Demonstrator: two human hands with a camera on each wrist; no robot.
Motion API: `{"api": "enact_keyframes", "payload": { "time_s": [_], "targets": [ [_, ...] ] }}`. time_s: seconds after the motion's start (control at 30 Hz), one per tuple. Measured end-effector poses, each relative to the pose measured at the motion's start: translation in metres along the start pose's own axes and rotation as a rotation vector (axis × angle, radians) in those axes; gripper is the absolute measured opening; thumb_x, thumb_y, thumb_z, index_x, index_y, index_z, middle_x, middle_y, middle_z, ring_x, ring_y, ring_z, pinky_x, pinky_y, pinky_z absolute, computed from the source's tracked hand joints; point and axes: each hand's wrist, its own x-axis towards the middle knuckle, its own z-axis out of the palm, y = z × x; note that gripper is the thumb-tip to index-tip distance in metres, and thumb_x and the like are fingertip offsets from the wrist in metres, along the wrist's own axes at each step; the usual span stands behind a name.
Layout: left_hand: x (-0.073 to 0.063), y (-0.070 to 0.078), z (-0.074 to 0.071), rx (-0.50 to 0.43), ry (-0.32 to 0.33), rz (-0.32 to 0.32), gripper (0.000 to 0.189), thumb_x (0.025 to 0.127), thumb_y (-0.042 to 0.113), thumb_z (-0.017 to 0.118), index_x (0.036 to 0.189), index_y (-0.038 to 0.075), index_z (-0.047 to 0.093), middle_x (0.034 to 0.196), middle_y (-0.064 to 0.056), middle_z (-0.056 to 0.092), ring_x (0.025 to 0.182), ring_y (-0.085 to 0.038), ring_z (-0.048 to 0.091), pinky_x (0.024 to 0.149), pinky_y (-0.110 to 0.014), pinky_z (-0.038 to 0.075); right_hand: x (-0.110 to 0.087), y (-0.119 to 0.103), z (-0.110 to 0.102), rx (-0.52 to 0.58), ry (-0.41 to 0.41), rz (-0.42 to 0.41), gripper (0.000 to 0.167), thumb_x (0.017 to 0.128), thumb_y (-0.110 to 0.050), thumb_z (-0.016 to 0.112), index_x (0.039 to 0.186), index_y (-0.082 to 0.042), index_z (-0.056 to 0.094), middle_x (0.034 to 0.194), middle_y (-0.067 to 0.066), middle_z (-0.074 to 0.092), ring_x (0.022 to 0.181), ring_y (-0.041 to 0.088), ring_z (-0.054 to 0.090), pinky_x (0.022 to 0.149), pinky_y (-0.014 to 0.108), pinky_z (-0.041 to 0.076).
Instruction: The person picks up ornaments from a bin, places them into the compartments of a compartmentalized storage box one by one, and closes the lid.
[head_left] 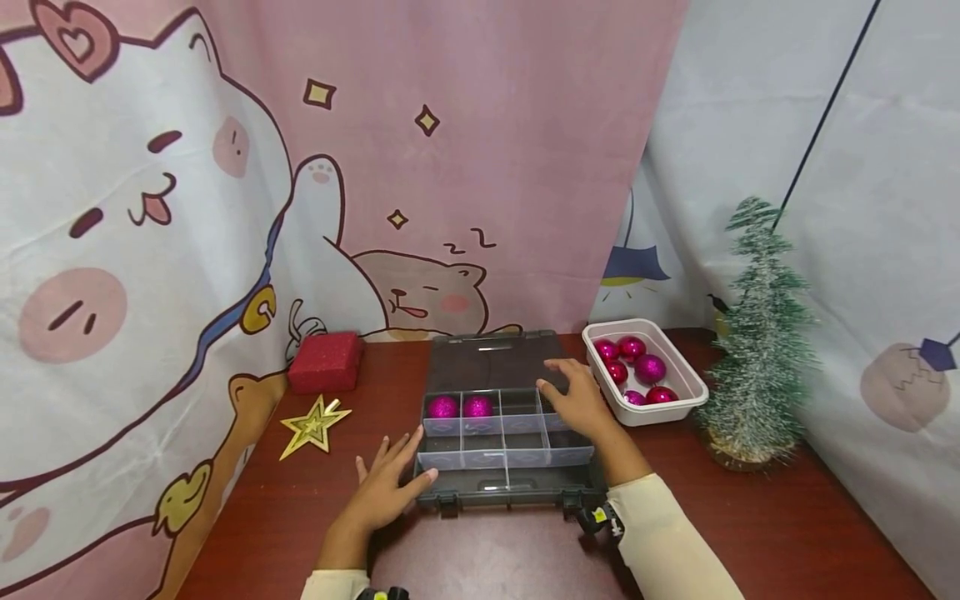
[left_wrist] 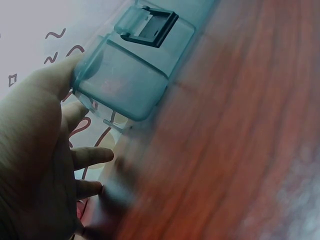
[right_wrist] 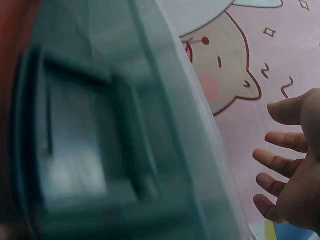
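A dark translucent compartment box (head_left: 480,479) lies with its lid (head_left: 495,362) folded back on the table. Two glittery magenta balls (head_left: 443,407) occupy neighbouring compartments in its back row, at the left. My left hand (head_left: 386,490) is at the box's left front corner, fingers spread and thumb along the edge; in the left wrist view the thumb meets the box's side. Over the box's right end hovers my right hand (head_left: 581,402), holding nothing, its fingers loosely bent. The right wrist view shows those fingers apart beyond the box wall (right_wrist: 165,125).
Right of the box stands a white tray (head_left: 686,408) with several shiny pink and red balls (head_left: 649,368). A frosted small tree (head_left: 757,350) is farther right. On the left are a red glittery block (head_left: 326,362) and a gold star (head_left: 315,425). Printed curtains (head_left: 525,167) border the table.
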Motion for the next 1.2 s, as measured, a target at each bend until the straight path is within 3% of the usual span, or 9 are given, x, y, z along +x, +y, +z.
{"api": "enact_keyframes", "payload": {
  "time_s": [0.3,0.47,0.53,0.6,0.73,0.8,0.9,1.0,1.2],
  "targets": [
    [0.002,0.003,0.0,0.001,0.013,0.017,0.083,0.102,0.061,0.066,0.173,0.03,0.035,0.174,-0.019,0.042,0.165,-0.061,0.016,0.117,-0.093,-0.012,0.002,0.027,-0.039,0.027,0.091,-0.035,0.04,0.102,-0.014,0.075,0.137,0.005,0.068,0.141,0.031,0.066,0.137,0.053,0.052,0.117,0.069,0.037],
    [0.002,0.002,-0.001,0.001,0.009,0.016,0.083,0.102,0.06,0.066,0.173,0.03,0.035,0.174,-0.02,0.042,0.165,-0.062,0.016,0.117,-0.093,-0.012,0.002,0.042,-0.063,0.024,0.112,-0.062,0.039,0.1,-0.009,0.076,0.134,0.009,0.068,0.136,0.034,0.068,0.131,0.055,0.059,0.115,0.068,0.043],
    [0.002,0.002,-0.001,0.003,0.009,0.014,0.083,0.102,0.06,0.066,0.173,0.03,0.035,0.174,-0.02,0.042,0.165,-0.062,0.016,0.117,-0.093,-0.012,0.003,0.049,-0.072,0.009,0.112,-0.081,0.037,0.1,-0.006,0.076,0.132,0.01,0.069,0.132,0.034,0.07,0.125,0.053,0.063,0.11,0.061,0.049],
    [0.002,0.002,-0.001,0.004,0.01,0.015,0.083,0.102,0.06,0.066,0.173,0.03,0.035,0.174,-0.02,0.042,0.164,-0.063,0.016,0.117,-0.093,-0.012,0.004,0.058,-0.082,0.005,0.099,-0.089,0.035,0.1,-0.004,0.075,0.131,0.011,0.069,0.128,0.034,0.071,0.117,0.05,0.064,0.102,0.044,0.053],
    [0.002,0.002,-0.002,0.007,0.008,0.013,0.083,0.102,0.061,0.066,0.173,0.03,0.035,0.174,-0.02,0.042,0.164,-0.063,0.016,0.117,-0.093,-0.012,0.006,0.077,-0.099,0.002,0.052,-0.06,0.031,0.101,-0.006,0.075,0.127,0.01,0.071,0.124,0.031,0.074,0.11,0.041,0.066,0.087,0.011,0.046],
    [0.001,0.002,-0.002,0.009,0.007,0.01,0.083,0.102,0.061,0.066,0.173,0.03,0.035,0.174,-0.02,0.042,0.164,-0.063,0.016,0.117,-0.093,-0.012,0.007,0.085,-0.106,0.006,0.011,-0.041,0.032,0.102,-0.009,0.075,0.128,0.009,0.071,0.126,0.03,0.074,0.114,0.041,0.066,0.091,0.011,0.047],
    [0.002,0.001,-0.001,0.011,0.006,0.008,0.083,0.102,0.061,0.066,0.173,0.031,0.034,0.174,-0.02,0.042,0.165,-0.062,0.016,0.117,-0.093,-0.012,0.008,0.095,-0.115,-0.008,-0.056,-0.02,0.036,0.103,-0.013,0.074,0.132,0.008,0.07,0.132,0.03,0.073,0.124,0.042,0.065,0.103,0.029,0.052],
    [0.002,0.0,0.0,0.015,0.005,0.01,0.083,0.102,0.061,0.065,0.173,0.031,0.034,0.174,-0.019,0.042,0.165,-0.062,0.016,0.117,-0.093,-0.012,0.009,0.104,-0.123,-0.02,-0.124,-0.01,0.039,0.103,-0.015,0.075,0.135,0.008,0.069,0.136,0.03,0.072,0.128,0.045,0.065,0.104,0.044,0.055],
    [0.001,-0.001,0.001,0.006,0.0,0.003,0.083,0.102,0.061,0.066,0.173,0.031,0.034,0.175,-0.02,0.041,0.165,-0.062,0.015,0.117,-0.093,-0.013,0.012,0.119,-0.132,0.015,-0.258,0.039,0.046,0.101,-0.015,0.077,0.139,0.008,0.066,0.136,0.032,0.07,0.124,0.05,0.068,0.088,0.018,0.057]
  ]
}}
